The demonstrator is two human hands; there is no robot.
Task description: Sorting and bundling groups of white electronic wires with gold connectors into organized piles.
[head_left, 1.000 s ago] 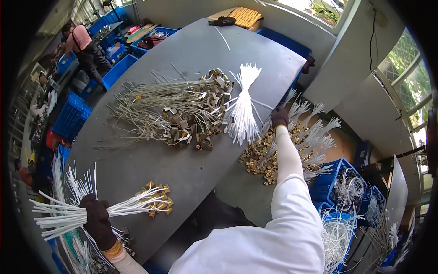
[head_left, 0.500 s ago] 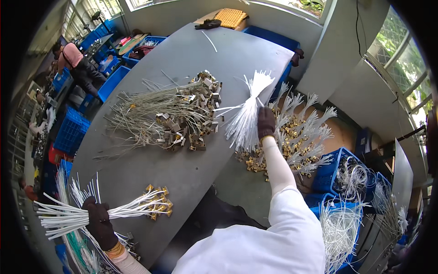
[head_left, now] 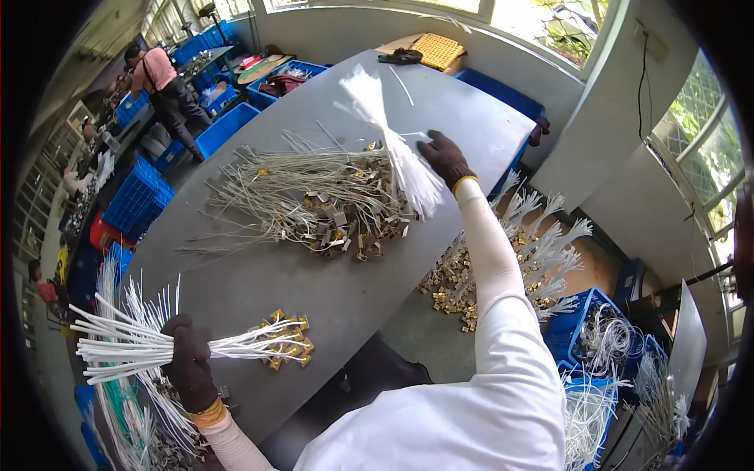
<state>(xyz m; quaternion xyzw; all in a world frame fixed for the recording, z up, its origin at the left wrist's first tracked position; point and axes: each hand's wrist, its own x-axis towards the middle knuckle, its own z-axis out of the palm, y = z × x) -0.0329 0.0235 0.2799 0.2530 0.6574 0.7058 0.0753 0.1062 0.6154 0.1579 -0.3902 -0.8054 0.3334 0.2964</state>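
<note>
My left hand (head_left: 188,357), in a dark brown glove, is closed round a bundle of white wires (head_left: 126,345). Gold-coloured metal clips (head_left: 287,339) at the bundle's right end are over the grey table. To the far right, my gloved right hand (head_left: 448,159) is open, fingers apart, beside a sheaf of thin white strands (head_left: 389,141) that narrows at its middle. The sheaf is slightly blurred; whether it touches the table is unclear. Left of it lies a pile of pale wires (head_left: 290,184) with metal end pieces (head_left: 357,216).
Beyond the right table edge is a heap of wire bundles with gold-coloured ends (head_left: 503,251). Blue crates (head_left: 585,330) of wire stand at lower right. A dark glove (head_left: 400,56) lies by a yellow grid mat (head_left: 438,51). Another person (head_left: 165,90) bends over a workbench at far left.
My right hand has let go of the white strand sheaf, which has moved left from beside the table's right edge to the wire pile. My left hand keeps its hold on the white wires.
</note>
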